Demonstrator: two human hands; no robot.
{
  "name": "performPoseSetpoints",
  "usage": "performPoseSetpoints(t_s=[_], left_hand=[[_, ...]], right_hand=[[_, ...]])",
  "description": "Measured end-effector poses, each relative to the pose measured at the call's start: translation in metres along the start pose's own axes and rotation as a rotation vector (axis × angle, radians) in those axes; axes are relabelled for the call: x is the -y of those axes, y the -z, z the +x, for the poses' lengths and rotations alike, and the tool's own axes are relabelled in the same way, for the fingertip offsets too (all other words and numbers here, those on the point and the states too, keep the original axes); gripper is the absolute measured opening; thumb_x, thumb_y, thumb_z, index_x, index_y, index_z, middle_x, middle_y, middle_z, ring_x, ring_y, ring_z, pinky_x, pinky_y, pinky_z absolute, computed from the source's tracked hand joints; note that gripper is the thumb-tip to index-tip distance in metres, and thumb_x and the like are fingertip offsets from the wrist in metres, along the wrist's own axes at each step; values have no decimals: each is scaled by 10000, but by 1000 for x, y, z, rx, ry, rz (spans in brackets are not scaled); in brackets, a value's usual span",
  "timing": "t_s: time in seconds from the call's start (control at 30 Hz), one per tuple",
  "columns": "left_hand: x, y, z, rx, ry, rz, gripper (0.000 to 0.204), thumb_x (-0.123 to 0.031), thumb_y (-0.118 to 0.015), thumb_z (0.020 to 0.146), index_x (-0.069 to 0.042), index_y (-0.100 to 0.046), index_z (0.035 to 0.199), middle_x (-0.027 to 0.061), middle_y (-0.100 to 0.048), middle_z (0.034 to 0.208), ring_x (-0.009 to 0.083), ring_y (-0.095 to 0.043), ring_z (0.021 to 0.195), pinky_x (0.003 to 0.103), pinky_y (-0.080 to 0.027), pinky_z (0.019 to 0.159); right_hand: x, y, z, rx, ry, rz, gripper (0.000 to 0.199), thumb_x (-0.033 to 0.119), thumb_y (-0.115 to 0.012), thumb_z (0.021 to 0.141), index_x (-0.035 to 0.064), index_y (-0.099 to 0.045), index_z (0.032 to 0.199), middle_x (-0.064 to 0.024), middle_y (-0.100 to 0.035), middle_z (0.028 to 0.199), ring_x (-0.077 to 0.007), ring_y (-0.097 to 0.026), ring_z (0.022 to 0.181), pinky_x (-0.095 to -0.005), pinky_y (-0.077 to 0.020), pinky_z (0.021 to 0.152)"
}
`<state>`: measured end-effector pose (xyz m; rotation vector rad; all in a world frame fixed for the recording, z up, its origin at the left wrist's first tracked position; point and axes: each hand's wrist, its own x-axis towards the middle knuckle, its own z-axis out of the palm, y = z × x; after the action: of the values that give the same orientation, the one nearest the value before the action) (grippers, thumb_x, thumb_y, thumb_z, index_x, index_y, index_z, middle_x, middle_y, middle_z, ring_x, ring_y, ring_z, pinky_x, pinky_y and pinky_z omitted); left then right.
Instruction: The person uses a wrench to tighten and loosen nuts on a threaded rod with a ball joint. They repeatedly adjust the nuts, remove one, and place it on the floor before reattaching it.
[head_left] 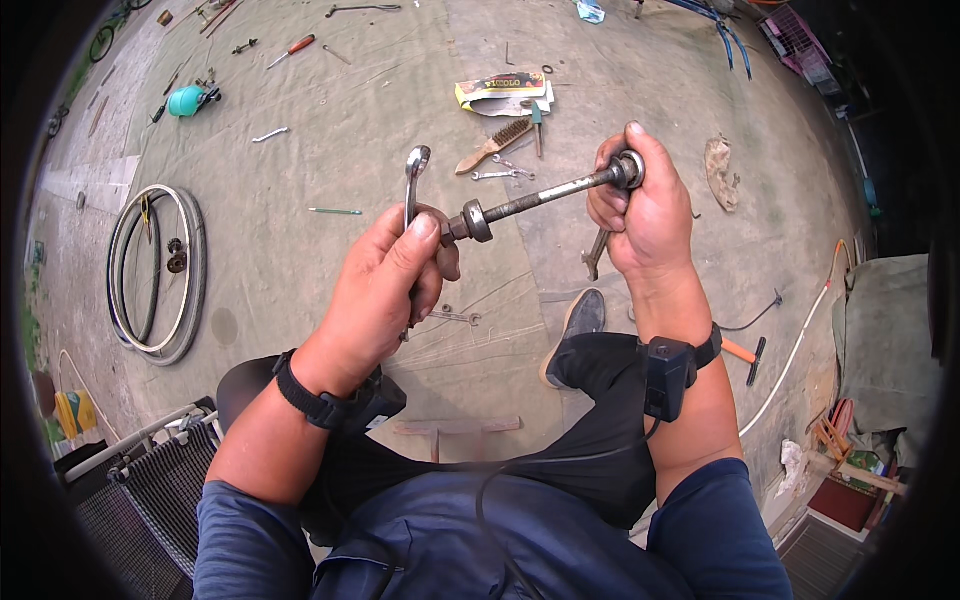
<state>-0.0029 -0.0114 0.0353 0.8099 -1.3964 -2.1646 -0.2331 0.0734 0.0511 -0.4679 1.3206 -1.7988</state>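
Note:
A threaded axle (552, 192) lies slantwise between my two hands, above the floor. My left hand (385, 265) is closed round a combination wrench (412, 180), its ring end up, with the thumb beside the axle's left nuts. A round bearing cup (477, 220) sits on the axle just right of those fingers. My right hand (648, 205) wraps round the axle's other end, where a shiny metal ring (630, 170) shows at the thumb. Out of the bottom of this fist juts the open jaw of another wrench (596, 258); its remainder is hidden by my fingers.
A wire brush (495, 147), small wrenches (497, 172), a torn package (505, 95) and a screwdriver (292, 50) lie ahead on the ground cloth. Wheel rims and a tire (155, 275) lie left; a folding chair (150, 490) stands near left. A hose (800, 345) runs along the right.

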Motion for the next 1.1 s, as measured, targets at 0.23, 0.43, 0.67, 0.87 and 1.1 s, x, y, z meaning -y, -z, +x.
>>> performPoseSetpoints(t_s=[0.23,0.43,0.67,0.87,1.1], left_hand=[[0,3,1,-8,68,-12,273,-306,-525,1011,-42,-556,947,45,-578,722,46,-428,479,208,-320,431],[-1,7,2,58,228,-215,294,-323,-502,1014,-39,-556,965,65,-590,747,76,-450,472,213,-333,426],[3,-2,0,-14,-67,50,369,-376,-486,1012,-11,-531,1043,97,-593,835,75,-458,477,204,-327,418],[0,1,2,0,137,-23,355,-386,-470,1027,-61,-563,919,53,-598,697,69,-473,471,218,-337,429],[-3,1,2,9,174,-66,370,-393,-465,1029,-52,-565,924,57,-602,699,71,-482,471,211,-346,427]], right_hand=[[-1,0,0,3,-7,-1,399,346,-443,1016,36,-549,788,23,-342,497,-78,-265,379,-251,-231,386],[-2,-2,0,-19,-11,7,397,347,-445,1015,36,-551,792,23,-342,497,-78,-261,379,-251,-227,387],[-1,1,1,-8,-13,-2,401,355,-443,1016,39,-546,791,24,-339,496,-77,-264,381,-251,-226,386],[-1,2,1,-7,-21,-10,400,353,-440,1018,39,-548,795,23,-341,497,-78,-262,380,-250,-229,386],[-2,1,0,-16,-14,2,398,351,-441,1018,37,-550,799,22,-344,501,-77,-262,381,-249,-227,386]])
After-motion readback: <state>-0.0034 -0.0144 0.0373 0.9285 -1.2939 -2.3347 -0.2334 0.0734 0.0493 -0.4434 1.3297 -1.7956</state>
